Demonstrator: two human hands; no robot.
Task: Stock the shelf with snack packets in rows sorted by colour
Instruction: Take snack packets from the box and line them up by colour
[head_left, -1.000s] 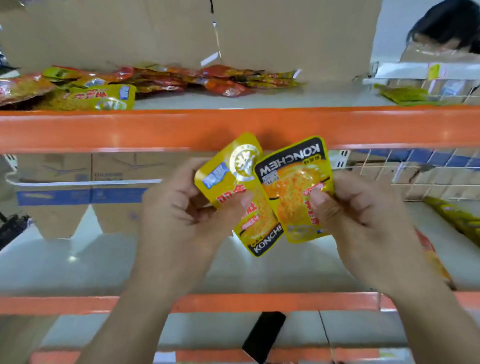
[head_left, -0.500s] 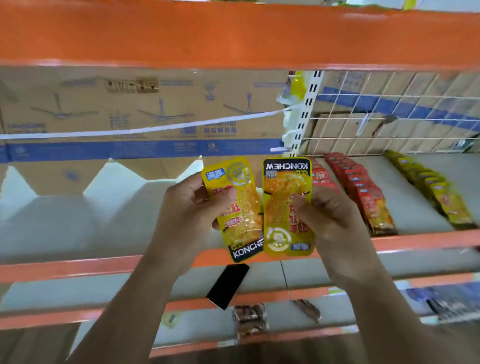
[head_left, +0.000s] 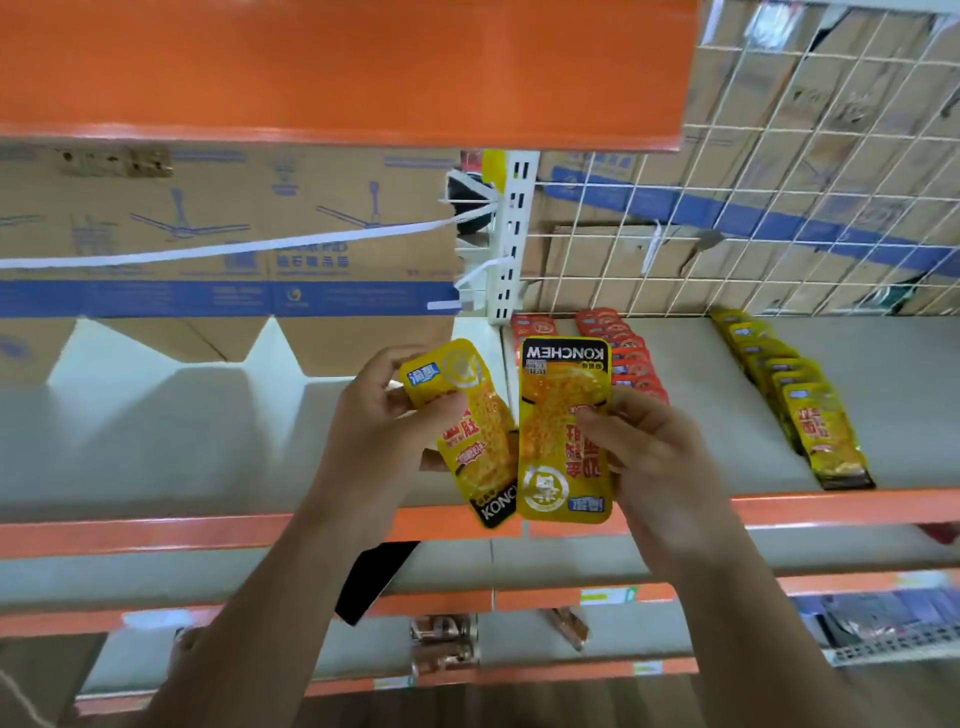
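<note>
My left hand (head_left: 382, 431) grips a yellow snack packet (head_left: 467, 421) tilted to the left, its black end pointing down. My right hand (head_left: 654, 457) pinches a second yellow packet (head_left: 558, 447), held upright with its black end on top. The two packets touch side by side above the front edge of the grey shelf (head_left: 208, 441). On that shelf, to the right, lie two rows of red packets (head_left: 623, 353) and one row of yellow packets (head_left: 800, 400), each row running front to back.
An orange shelf lip (head_left: 337, 73) hangs overhead. Cardboard boxes (head_left: 223, 249) and a white wire grid (head_left: 779, 197) back the shelf. A white slotted upright (head_left: 511, 234) divides the bays. A black phone (head_left: 371, 577) lies on the lower shelf, brown packets (head_left: 441, 644) below.
My view dropped from the top shelf to the middle one and moved closer. Both hands kept their packets; the right-hand packet turned upright.
</note>
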